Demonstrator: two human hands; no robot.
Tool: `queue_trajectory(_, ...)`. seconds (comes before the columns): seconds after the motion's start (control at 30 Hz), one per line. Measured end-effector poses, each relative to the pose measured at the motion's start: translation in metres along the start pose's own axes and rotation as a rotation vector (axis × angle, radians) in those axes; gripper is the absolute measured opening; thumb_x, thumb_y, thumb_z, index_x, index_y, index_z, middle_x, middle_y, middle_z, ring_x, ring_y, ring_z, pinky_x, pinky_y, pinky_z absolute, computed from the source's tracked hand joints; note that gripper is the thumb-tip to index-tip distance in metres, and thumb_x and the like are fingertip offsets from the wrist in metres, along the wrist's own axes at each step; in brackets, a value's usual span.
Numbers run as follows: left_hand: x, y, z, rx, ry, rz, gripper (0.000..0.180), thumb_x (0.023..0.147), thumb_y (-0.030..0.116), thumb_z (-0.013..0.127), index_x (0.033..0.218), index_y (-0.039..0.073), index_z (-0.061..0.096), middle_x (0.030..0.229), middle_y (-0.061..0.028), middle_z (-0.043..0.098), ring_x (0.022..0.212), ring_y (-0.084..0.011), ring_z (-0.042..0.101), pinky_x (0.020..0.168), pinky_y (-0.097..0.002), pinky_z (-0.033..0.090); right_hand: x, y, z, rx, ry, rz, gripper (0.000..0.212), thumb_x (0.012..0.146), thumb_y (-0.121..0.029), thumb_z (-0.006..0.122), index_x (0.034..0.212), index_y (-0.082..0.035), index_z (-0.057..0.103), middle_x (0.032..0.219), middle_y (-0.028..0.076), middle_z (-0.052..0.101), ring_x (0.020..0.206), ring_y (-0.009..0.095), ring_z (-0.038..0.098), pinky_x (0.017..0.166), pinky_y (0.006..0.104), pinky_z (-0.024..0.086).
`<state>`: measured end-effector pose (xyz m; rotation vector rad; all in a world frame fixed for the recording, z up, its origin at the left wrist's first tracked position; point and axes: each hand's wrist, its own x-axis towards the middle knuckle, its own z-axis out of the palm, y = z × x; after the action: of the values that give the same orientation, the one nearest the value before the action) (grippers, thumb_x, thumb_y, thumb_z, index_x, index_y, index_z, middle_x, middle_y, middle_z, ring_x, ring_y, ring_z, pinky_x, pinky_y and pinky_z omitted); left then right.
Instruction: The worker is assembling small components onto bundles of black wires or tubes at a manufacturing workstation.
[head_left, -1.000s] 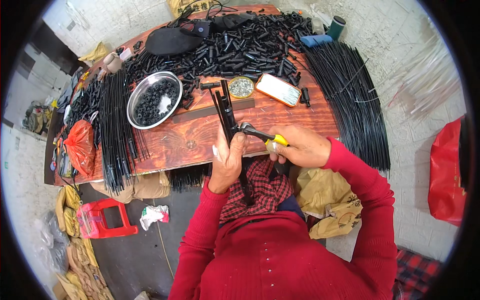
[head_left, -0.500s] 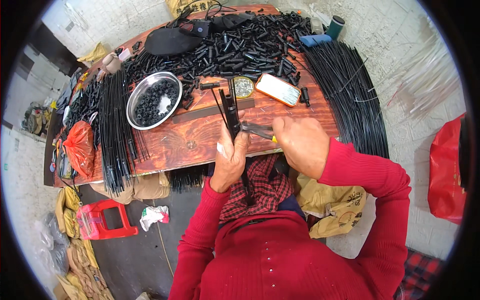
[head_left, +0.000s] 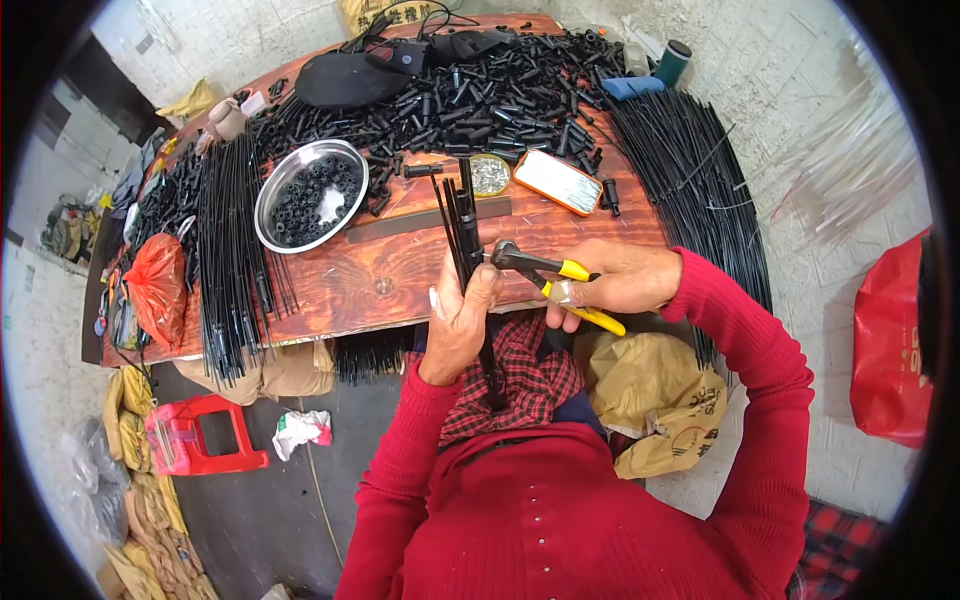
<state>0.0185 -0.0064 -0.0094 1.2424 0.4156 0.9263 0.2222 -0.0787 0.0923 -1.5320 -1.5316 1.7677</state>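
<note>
My left hand (head_left: 462,322) is closed around several thin black rods and a black tube-shaped piece (head_left: 467,232), held upright over the table's front edge. Their lower ends run down in front of the checked cloth on my lap. In my right hand (head_left: 640,275) are yellow-handled end-cutting pincers (head_left: 533,263), gripped by the handles. The dark head of the pincers is right beside the rods, close to my left thumb. Whether the jaws touch a thin wire there is too small to tell.
On the wooden table (head_left: 380,285) stand a steel bowl (head_left: 262,222) of black rings, a round tin (head_left: 489,175) and an orange-edged tray (head_left: 557,183). Black tubes (head_left: 490,105) are heaped behind. Rod bundles lie left (head_left: 228,260) and right (head_left: 690,180). A red stool (head_left: 243,440) is on the floor.
My right hand has turned and moved slightly right and down, so the yellow handles now show. The pincers' head has swung to the right of the rods. My left hand keeps its hold.
</note>
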Motion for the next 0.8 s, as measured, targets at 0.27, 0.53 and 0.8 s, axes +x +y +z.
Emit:
queue_trajectory(0.27,-0.0004,0.0044,0.0033,0.007,0.005,-0.010,0.041,0.103,0.026,0.050,0.133,-0.002,0.043,0.079,0.0013,0.045,0.069,-0.0077,0.041,0.061,-0.0235,0.035,-0.0030,-0.0006,-0.0038,-0.176,-0.003,-0.052,0.028,0.101,-0.020,0.050,0.109,0.003,0.061,0.094,0.008,0.069,0.084,0.014,0.066,0.074,0.0301,0.053)
queue_trajectory(0.53,0.0006,0.0028,0.0060,-0.055,0.008,-0.037,0.041,0.103,0.026,0.051,0.132,-0.003,0.044,0.081,0.0011,0.044,0.070,-0.0079,0.040,0.062,-0.0239,0.034,-0.0024,-0.0019,-0.0020,-0.186,0.040,-0.076,0.025,0.098,-0.011,0.044,0.099,0.005,0.064,0.092,0.009,0.069,0.084,0.016,0.067,0.077,0.0308,0.054)
queue_trajectory(0.8,0.0030,0.0040,0.0052,0.028,-0.009,-0.032,0.040,0.103,0.027,0.051,0.132,-0.001,0.046,0.080,0.0013,0.045,0.069,-0.0075,0.041,0.061,-0.0235,0.034,-0.0042,-0.0008,-0.0034,-0.140,0.041,-0.059,0.019,0.100,-0.013,0.047,0.104,0.002,0.058,0.093,0.009,0.068,0.083,0.015,0.066,0.074,0.0296,0.053)
